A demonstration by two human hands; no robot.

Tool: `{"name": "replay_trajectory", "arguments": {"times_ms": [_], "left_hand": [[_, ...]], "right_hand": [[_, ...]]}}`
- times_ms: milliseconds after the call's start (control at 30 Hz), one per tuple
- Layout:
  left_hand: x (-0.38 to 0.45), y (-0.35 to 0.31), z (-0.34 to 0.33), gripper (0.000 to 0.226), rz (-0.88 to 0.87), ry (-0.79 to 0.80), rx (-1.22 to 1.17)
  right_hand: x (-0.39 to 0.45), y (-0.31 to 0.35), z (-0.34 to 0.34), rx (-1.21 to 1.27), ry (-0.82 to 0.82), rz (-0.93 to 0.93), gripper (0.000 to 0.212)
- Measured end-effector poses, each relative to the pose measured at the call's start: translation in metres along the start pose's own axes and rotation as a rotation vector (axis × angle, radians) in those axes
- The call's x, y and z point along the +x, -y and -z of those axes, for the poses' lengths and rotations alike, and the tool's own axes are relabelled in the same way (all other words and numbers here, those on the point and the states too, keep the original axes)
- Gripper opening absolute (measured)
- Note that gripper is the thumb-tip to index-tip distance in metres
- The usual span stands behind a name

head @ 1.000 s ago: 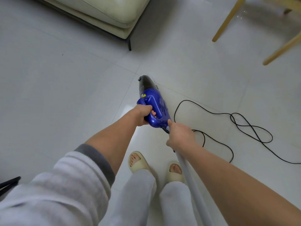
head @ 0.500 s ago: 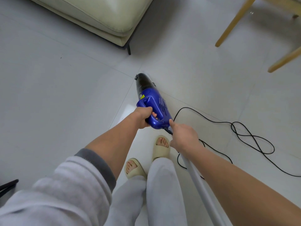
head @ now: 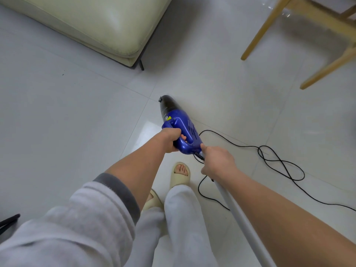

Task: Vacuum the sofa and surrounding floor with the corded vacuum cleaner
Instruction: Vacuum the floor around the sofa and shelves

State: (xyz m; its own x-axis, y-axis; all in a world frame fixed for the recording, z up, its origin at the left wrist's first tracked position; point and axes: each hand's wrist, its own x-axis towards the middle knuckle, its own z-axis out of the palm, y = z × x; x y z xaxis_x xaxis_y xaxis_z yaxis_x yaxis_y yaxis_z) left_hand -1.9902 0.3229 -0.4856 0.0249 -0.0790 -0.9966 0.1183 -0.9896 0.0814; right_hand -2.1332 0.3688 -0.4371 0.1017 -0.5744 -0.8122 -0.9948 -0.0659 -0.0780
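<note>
**Both hands on the vacuum, near the sofa corner**

The left hand [head: 170,138] is gripping the blue vacuum cleaner [head: 180,130] handle; the right hand [head: 217,162] is curling round its grey tube [head: 240,218]. The black cord [head: 277,162] is lying looped on the floor [head: 67,122], the sofa [head: 100,22] standing ahead.

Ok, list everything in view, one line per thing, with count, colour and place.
handheld vacuum cleaner: one, blue body with dark nose, centre, pointing down at the floor
power cord: one, black, looped on the tiles at right
tube: one, pale grey, running under the right forearm
sofa: one, cream, top left, on dark legs
wooden furniture legs: light wood, top right
black object: left edge, cannot tell what it is
floor: pale grey glossy tiles
slippers: two, beige, bottom centre
left hand: grips the vacuum handle
right hand: holds the tube at the vacuum's rear
</note>
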Motion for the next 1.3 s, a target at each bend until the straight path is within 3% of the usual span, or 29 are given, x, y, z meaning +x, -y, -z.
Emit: {"name": "replay_trajectory", "arguments": {"times_ms": [567, 1300], "left_hand": [[0.053, -0.074, 0.014, 0.015, -0.19, -0.023, -0.254], [0.043, 0.039, 0.203, 0.013, -0.138, -0.062, -0.513]], "right_hand": [[0.1, 0.015, 0.043, -0.093, -0.098, 0.083, 0.058], [0.047, 0.19, -0.014, -0.332, 0.061, 0.286, 0.062]]}}
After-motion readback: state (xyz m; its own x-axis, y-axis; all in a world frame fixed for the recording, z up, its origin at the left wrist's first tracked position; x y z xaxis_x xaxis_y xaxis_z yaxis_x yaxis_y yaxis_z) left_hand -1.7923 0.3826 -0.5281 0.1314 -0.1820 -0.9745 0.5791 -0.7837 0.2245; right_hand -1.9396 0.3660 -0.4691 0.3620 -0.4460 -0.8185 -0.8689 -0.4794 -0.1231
